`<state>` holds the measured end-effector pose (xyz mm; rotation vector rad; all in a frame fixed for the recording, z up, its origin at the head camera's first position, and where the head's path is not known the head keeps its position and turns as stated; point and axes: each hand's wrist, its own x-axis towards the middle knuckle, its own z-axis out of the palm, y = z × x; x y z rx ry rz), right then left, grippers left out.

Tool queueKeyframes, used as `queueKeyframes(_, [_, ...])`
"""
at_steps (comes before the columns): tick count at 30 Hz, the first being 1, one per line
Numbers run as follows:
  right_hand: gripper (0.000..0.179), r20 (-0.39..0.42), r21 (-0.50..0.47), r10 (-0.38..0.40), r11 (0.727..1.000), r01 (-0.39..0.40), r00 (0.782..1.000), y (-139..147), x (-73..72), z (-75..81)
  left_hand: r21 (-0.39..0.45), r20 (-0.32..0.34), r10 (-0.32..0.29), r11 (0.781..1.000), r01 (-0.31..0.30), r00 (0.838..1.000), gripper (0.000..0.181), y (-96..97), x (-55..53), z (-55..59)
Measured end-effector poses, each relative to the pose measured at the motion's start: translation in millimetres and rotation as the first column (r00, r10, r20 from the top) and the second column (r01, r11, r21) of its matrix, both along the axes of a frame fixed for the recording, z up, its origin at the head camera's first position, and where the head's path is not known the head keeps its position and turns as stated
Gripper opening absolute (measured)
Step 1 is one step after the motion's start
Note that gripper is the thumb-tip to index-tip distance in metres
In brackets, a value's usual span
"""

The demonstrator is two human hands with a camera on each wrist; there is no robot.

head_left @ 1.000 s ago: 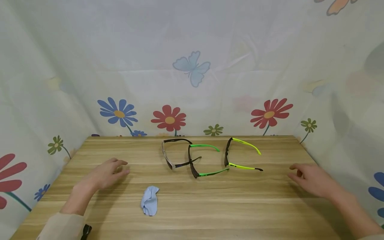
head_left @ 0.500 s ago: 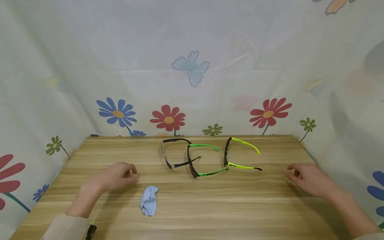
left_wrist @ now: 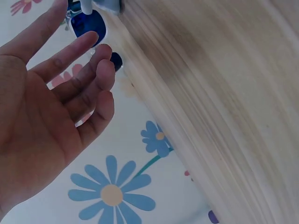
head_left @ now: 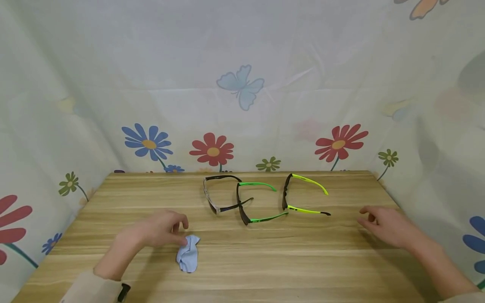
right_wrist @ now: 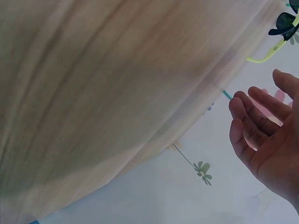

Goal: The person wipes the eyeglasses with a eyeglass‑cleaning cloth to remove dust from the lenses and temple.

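My left hand [head_left: 161, 229] hovers at the upper left of a crumpled light blue cloth [head_left: 187, 256], its thumb tip overlapping the cloth's edge; whether it touches cannot be told. In the left wrist view the fingers of the left hand [left_wrist: 51, 102] are loosely bent with nothing between them. My right hand [head_left: 390, 227] is held over the right side of the table, fingers relaxed and holding nothing. Nearest to it are sunglasses with yellow temples [head_left: 308, 210]. Left of those stand green-templed sunglasses [head_left: 244, 214], overlapping a pair with a clear frame and dark temples [head_left: 212, 202].
The wooden table [head_left: 284, 269] runs back to a white curtain [head_left: 242, 42] printed with flowers and butterflies. All the glasses have their temples unfolded, pointing right. A black strap end [head_left: 123, 292] shows at the left sleeve.
My left hand has moved right and slightly nearer, from beside the cloth to its upper edge. The right hand has shifted only slightly to the left. Glasses and cloth stay in place.
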<state>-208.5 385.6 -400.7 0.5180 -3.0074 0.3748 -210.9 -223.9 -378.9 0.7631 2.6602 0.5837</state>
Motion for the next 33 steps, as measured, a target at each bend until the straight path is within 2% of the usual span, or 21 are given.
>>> queueKeyframes(4, [0.031,-0.001,0.001,-0.002,1.0,0.002,1.0,-2.4,0.5,1.2,-0.028,0.048,0.018,0.999,-0.017,0.999,0.035,6.9,3.2,-1.9])
queueKeyframes(10, [0.031,0.014,0.003,0.002,1.0,-0.002,1.0,-7.3,1.3,2.6,-0.042,0.04,-0.028,0.999,0.03,0.999,0.034,12.0,5.6,-7.3])
queueKeyframes(18, [0.035,0.055,0.002,0.013,1.0,-0.014,0.998,-15.1,0.7,4.8,-0.049,0.062,-0.043,0.998,0.046,0.997,0.036,17.9,7.9,-9.7])
queueKeyframes(25, [0.034,0.041,0.011,0.017,1.0,-0.017,0.999,-25.5,-3.7,4.1,-0.077,-0.017,-0.1,0.992,0.098,0.995,0.029,23.9,7.1,-12.5])
queueKeyframes(33, [0.034,0.052,0.005,0.049,0.999,-0.049,0.997,-42.8,-6.1,9.4,-0.118,-0.05,-0.083,0.99,0.077,0.995,0.025,28.7,3.5,-17.8])
